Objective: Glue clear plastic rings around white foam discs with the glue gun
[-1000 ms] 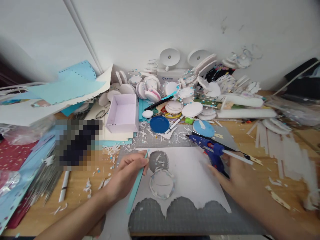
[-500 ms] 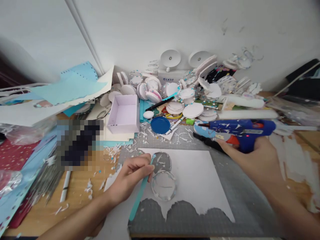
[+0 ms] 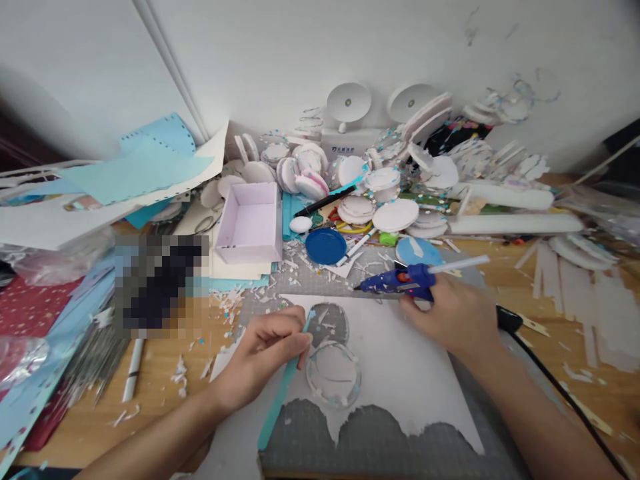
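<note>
Between the thumb and fingers of my left hand (image 3: 267,350) is a thin turquoise strip (image 3: 281,407), slanting down toward the front edge. My right hand (image 3: 453,313) grips a blue hot glue gun (image 3: 400,283) by its handle, the nozzle pointing left above the far edge of a white sheet (image 3: 395,353). A clear glue stick (image 3: 463,264) pokes out of its rear. The sheet has scalloped cuts along its near side and a round hole. A ring with white and bluish bits (image 3: 333,375) lies on it, right of my left hand.
A grey cutting mat (image 3: 300,440) lies under the sheet. Behind it stand a pale lilac box (image 3: 250,223), a blue round lid (image 3: 326,247) and a heap of white discs (image 3: 395,215). Paper sheets (image 3: 140,170) pile up at left. A black cord (image 3: 555,393) runs along the right.
My right hand has brought the glue gun left and nearer, from beside the pile to over the sheet's far edge. My left hand stays put with the turquoise strip. The view has shifted slightly.
</note>
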